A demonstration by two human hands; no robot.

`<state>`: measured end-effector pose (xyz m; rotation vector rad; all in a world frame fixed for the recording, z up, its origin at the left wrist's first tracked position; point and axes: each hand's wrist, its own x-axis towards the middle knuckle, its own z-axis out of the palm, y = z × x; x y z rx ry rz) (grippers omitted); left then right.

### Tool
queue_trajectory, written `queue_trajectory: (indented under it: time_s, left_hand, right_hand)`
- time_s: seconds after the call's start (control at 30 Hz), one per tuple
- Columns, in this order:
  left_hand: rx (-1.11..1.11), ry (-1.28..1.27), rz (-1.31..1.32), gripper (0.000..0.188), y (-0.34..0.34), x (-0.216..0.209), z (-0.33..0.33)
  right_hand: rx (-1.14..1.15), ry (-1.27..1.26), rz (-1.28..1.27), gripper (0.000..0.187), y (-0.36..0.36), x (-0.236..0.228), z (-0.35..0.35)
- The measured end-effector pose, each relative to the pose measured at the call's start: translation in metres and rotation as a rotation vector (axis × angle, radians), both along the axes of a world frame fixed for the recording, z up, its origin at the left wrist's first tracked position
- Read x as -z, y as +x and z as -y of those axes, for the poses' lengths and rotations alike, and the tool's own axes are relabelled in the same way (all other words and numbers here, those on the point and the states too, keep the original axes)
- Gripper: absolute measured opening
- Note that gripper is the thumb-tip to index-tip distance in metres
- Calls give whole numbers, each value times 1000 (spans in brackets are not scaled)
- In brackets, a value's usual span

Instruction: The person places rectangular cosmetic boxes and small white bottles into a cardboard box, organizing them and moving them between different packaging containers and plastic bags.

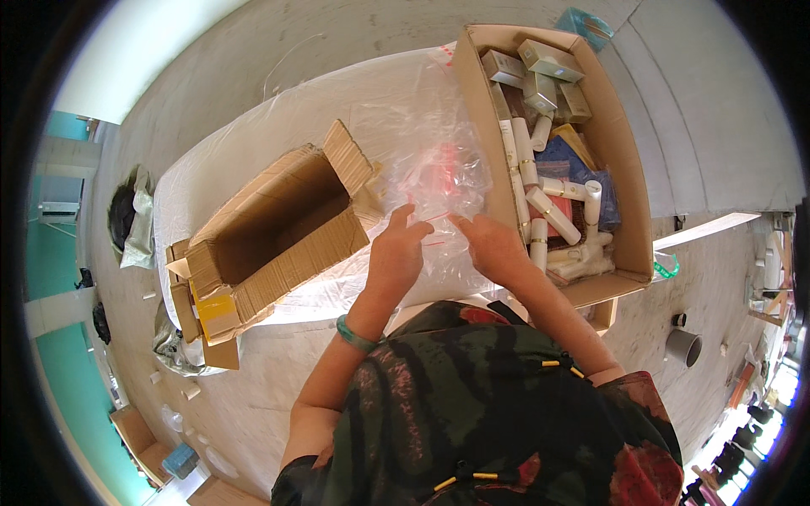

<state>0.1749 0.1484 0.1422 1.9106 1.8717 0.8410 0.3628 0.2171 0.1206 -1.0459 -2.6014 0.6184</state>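
Note:
A clear plastic bag (456, 261) with thin red lines lies crumpled between my hands on the covered table. My left hand (398, 253) holds its edge, the index finger and thumb pointing up and a little apart. On the other side, my right hand (496, 249) pinches the bag's edge near the red line, with its other fingers curled. More clear plastic bags (447, 169), some with a pinkish-red patch, lie just beyond my fingertips. An open brown cardboard box (295, 274) stands left of my left hand, its inside dark.
At the right, a large carton (634, 202) holds white cylindrical tubes (553, 215), small pale boxes (550, 61) and blue and clear packets. Plastic sheeting (219, 160) covers the table. A white sack (135, 223) stands on the floor at left, a grey cylinder (683, 347) at right.

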Motion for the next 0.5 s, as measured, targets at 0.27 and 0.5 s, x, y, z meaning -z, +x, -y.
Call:
queue_trajectory:
  time_s: [0.27,0.5]
  left_hand:
    - [-88,-67,-94,35,1,23,-3]
    - [-187,-113,131,40,7,20,-4]
  right_hand:
    - [-137,-119,386,38,13,12,6]
    - [-84,-624,-277,31,41,-3,-14]
